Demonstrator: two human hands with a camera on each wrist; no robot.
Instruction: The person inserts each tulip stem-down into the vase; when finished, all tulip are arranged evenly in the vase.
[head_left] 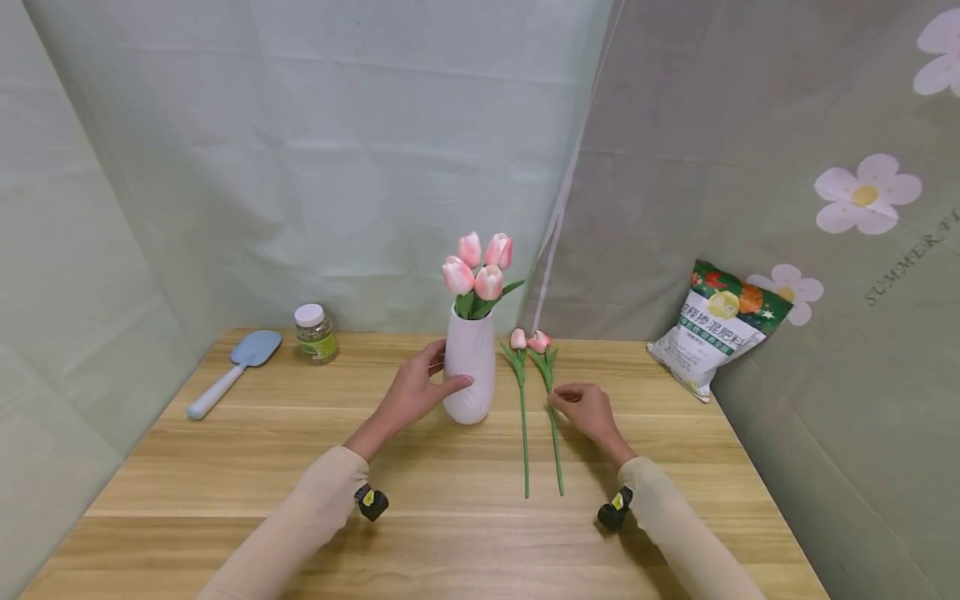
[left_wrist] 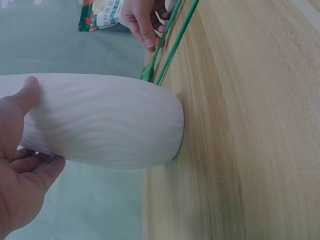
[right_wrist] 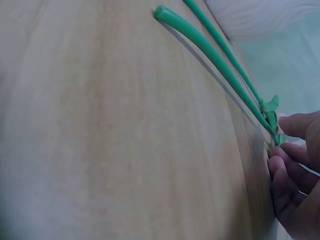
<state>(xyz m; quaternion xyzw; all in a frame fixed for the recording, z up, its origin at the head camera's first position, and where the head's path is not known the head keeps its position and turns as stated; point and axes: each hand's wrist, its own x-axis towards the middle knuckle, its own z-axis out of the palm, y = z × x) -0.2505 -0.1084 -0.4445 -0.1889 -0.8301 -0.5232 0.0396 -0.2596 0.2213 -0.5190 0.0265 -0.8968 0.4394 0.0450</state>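
Observation:
A white ribbed vase (head_left: 470,367) stands upright on the table, holding several pink tulips (head_left: 488,282) with green leaves. My left hand (head_left: 415,385) grips it from the left, the thumb across its near side and the fingers behind; in the left wrist view its ribbed wall (left_wrist: 110,120) fills the middle. Two more tulips lie side by side to the right of the vase. Thumb and fingertips of my right hand (head_left: 588,410) pinch the right-hand tulip (head_left: 553,417) by its stem, just below the leaves. The other tulip (head_left: 523,425) lies untouched between that one and the vase.
At the back left stand a small jar (head_left: 317,335) with a white lid and, beside it, a blue trowel (head_left: 238,367) with a pale handle. A fertilizer bag (head_left: 716,329) leans at the back right. Fabric walls rise behind the wooden table (head_left: 465,533).

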